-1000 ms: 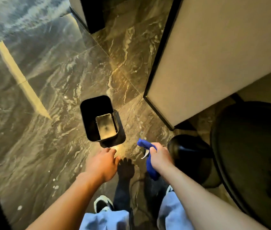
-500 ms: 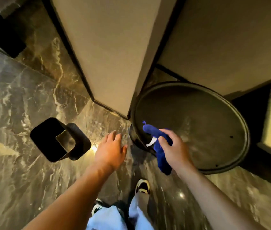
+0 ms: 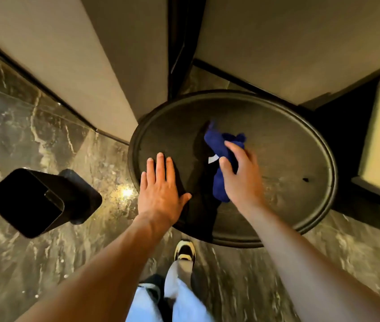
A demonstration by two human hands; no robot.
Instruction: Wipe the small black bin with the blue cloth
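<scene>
Hands: the left hand point(image 3: 161, 194) lies open and flat at the left edge of the round worktop point(image 3: 300, 145); the right hand point(image 3: 242, 175) grips the bunched blue cloth point(image 3: 219, 145) above it. Small black bin point(image 3: 25, 201) stands untouched on the marble floor point(image 3: 45, 263), lower left. Carry the cloth there; steady the bin before wiping.

A single wide-angle camera sits on the person's head and looks steeply down, almost straight at the floor point(image 3: 33, 263), with their own legs and a shoe point(image 3: 184, 248) at the bottom edge of the picture. It is close enough that both forearms reach up from the lower corners into mid-frame. The round dark table point(image 3: 289, 147) fills the centre and right, seen from above; the walls bend outward near the top edge. No second view is given.
</scene>
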